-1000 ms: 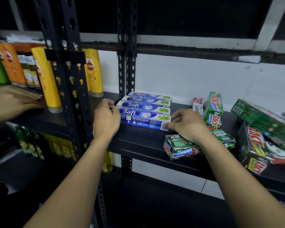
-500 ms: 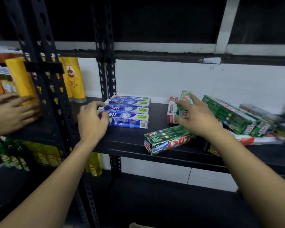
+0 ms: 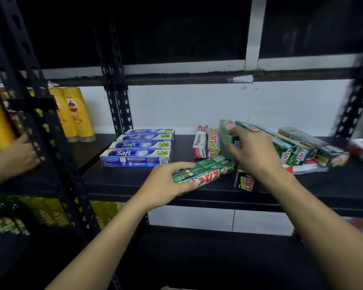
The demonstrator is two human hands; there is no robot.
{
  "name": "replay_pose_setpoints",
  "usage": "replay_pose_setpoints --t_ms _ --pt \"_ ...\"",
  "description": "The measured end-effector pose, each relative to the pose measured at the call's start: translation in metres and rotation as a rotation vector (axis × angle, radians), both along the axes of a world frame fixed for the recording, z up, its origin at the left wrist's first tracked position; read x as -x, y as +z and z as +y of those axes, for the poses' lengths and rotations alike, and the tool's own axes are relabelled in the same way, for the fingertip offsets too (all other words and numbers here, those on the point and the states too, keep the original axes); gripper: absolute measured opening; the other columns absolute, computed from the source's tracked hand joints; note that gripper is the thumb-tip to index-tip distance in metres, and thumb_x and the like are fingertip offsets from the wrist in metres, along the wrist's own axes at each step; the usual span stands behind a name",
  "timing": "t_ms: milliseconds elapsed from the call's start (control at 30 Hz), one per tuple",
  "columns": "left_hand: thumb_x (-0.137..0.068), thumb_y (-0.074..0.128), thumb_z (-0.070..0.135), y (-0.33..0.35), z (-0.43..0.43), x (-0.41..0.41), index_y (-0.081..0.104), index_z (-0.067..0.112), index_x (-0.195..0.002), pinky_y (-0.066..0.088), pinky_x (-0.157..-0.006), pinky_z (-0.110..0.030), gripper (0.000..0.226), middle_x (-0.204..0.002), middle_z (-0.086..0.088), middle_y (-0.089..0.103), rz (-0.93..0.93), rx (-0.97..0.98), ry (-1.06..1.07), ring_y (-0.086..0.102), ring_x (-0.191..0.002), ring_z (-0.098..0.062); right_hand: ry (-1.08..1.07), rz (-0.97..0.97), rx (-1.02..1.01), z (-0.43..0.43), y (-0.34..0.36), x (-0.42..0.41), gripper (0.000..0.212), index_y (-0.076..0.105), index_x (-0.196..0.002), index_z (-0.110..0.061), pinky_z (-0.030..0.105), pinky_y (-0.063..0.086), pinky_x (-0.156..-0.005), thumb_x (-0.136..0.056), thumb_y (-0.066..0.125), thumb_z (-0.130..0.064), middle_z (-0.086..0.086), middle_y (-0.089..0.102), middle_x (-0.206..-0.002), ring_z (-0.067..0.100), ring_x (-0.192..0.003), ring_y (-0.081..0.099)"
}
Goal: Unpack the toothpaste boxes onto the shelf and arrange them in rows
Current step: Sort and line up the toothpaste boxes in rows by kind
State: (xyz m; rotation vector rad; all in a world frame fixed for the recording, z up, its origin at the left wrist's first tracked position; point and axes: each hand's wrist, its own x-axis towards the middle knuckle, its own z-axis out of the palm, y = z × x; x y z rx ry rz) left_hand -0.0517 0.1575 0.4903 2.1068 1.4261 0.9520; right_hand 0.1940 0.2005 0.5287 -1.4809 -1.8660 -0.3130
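Several blue Safi toothpaste boxes [image 3: 136,158] lie in a neat row at the left of the black shelf [image 3: 122,183]. My left hand [image 3: 166,183] grips the near end of a green Zact box [image 3: 205,171] lying at the shelf's front. My right hand [image 3: 254,153] has its fingers curled round an upright green Zact box [image 3: 225,132]. A white Pepsodent box [image 3: 200,144] and another Zact box [image 3: 213,143] stand just left of it. More green boxes [image 3: 289,147] lie jumbled to the right.
Another person's hand [image 3: 19,158] reaches among yellow shampoo bottles [image 3: 76,114] on the neighbouring shelf at left. A black perforated upright [image 3: 40,126] separates the two bays. Bottles [image 3: 8,220] stand on the lower left shelf. A dark Zact box [image 3: 244,181] lies under my right wrist.
My left hand left the Safi boxes and moved right, taking hold of the green Zact box at the front. My right hand closed on the upright green box. The view shifted right.
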Motion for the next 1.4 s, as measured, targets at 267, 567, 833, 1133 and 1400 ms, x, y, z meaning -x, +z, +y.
replay_pose_setpoints --t_ms 267,567,833,1133,1400 --pt "-0.072 0.086 0.033 0.029 -0.009 0.0 0.076 0.034 -0.107 0.044 -0.085 -0.005 0.036 -0.098 0.025 0.072 -0.16 -0.117 0.107 0.062 -0.095 0.015 0.003 0.015 0.039 -0.002 -0.005 -0.013 0.023 0.067 -0.11 -0.027 0.035 0.051 -0.066 -0.088 0.068 -0.034 0.003 0.062 -0.067 0.029 -0.074 0.062" --pt "-0.083 0.072 0.04 0.041 0.004 -0.029 0.076 0.022 -0.109 0.046 -0.079 -0.02 0.032 -0.098 0.006 0.076 -0.167 -0.373 0.518 0.064 -0.086 -0.007 0.028 0.018 0.036 0.003 -0.013 -0.009 0.022 0.065 -0.112 -0.031 0.032 0.044 -0.067 -0.09 0.062 -0.027 0.006 0.073 -0.1 0.034 -0.089 0.065" --pt "-0.098 0.051 0.045 0.004 0.041 -0.071 0.07 0.012 -0.097 0.046 -0.071 -0.035 0.038 -0.084 -0.008 0.07 -0.266 -0.097 0.555 0.064 -0.087 -0.032 0.067 0.072 0.031 -0.009 -0.009 -0.007 0.03 0.067 -0.12 -0.026 0.034 0.051 -0.082 -0.091 0.064 -0.034 0.004 0.074 -0.102 0.028 -0.096 0.067" --pt "-0.093 0.045 0.057 -0.011 0.05 -0.081 0.065 0.019 -0.121 0.047 -0.083 -0.035 0.052 -0.107 -0.002 0.07 -0.131 0.003 0.534 0.061 -0.101 -0.025 0.061 0.177 0.189 -0.01 -0.021 -0.01 0.021 0.064 -0.069 -0.021 0.031 0.05 -0.064 -0.083 0.067 -0.037 -0.005 0.065 -0.064 0.013 -0.061 0.061" --pt "-0.079 0.068 0.063 -0.005 0.043 -0.093 0.047 0.03 -0.109 0.044 -0.081 -0.032 0.049 -0.115 0.004 0.061 -0.085 -0.098 0.396 0.058 -0.104 -0.018 0.13 0.052 0.216 -0.021 -0.028 -0.011 0.032 0.072 -0.107 -0.018 0.032 0.049 -0.086 -0.082 0.067 -0.037 0.0 0.069 -0.108 0.018 -0.103 0.061"
